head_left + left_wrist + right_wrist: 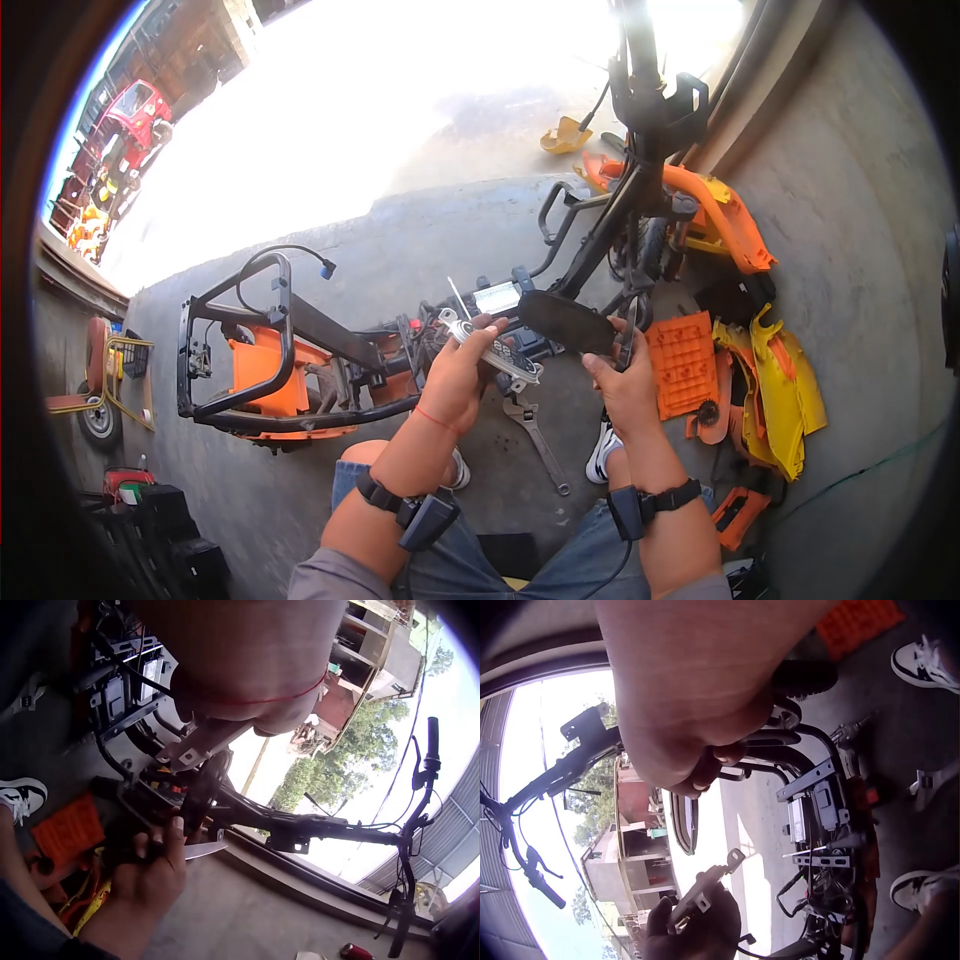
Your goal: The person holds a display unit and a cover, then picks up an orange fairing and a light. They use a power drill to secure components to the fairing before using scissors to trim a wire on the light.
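My left hand (pixel 455 380) grips a silver metal bracket (pixel 523 372) with a dark, dotted insert. In the right wrist view the bracket (pixel 705 889) shows tabs with holes. A knife (pixel 630 330) is in my right hand (pixel 625 385), its blade (pixel 206 849) pointing away from the fingers in the left wrist view. The same hand's fingertips pinch the edge of a dark, flat panel (pixel 565 320) with rounded corners. Both hands are over a stripped scooter frame (pixel 335 350), the panel close to the bracket.
An adjustable wrench (pixel 540 445) lies on the floor between my shoes. On the frame rests a screwdriver (pixel 825 847). Orange (pixel 682 365) and yellow body panels (pixel 785 390) are piled at the right, below the steering column (pixel 640 110). Black boxes (pixel 165 535) stand at the lower left.
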Action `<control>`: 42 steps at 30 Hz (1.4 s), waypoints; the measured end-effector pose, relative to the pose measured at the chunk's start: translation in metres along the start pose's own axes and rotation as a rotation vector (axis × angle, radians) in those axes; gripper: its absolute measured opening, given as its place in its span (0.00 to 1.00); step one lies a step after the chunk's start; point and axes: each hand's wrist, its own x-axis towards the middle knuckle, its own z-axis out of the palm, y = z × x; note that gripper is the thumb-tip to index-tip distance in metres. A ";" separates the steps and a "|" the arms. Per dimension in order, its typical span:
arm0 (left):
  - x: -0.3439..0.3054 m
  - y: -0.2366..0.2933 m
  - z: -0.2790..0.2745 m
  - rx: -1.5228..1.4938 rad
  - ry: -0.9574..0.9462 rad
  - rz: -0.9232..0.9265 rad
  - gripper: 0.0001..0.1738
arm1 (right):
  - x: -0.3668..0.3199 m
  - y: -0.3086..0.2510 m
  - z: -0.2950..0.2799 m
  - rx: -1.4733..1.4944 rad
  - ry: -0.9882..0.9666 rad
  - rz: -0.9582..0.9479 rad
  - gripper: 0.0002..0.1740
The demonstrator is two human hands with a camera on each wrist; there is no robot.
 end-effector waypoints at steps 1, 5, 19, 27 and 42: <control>-0.002 0.000 0.001 -0.004 -0.017 0.003 0.27 | -0.001 -0.001 0.000 0.001 0.004 -0.001 0.30; -0.002 -0.005 -0.002 -0.023 -0.109 0.042 0.27 | -0.010 -0.008 0.008 0.017 -0.038 -0.005 0.31; -0.013 0.002 0.006 0.075 -0.287 0.064 0.28 | -0.017 0.014 0.013 -0.088 -0.087 -0.031 0.32; -0.006 -0.008 0.006 0.071 -0.323 0.141 0.34 | -0.014 0.006 0.005 -0.136 0.059 -0.309 0.33; 0.000 -0.075 0.035 0.408 -0.617 -0.053 0.33 | -0.501 0.024 -0.328 -0.495 1.030 0.190 0.35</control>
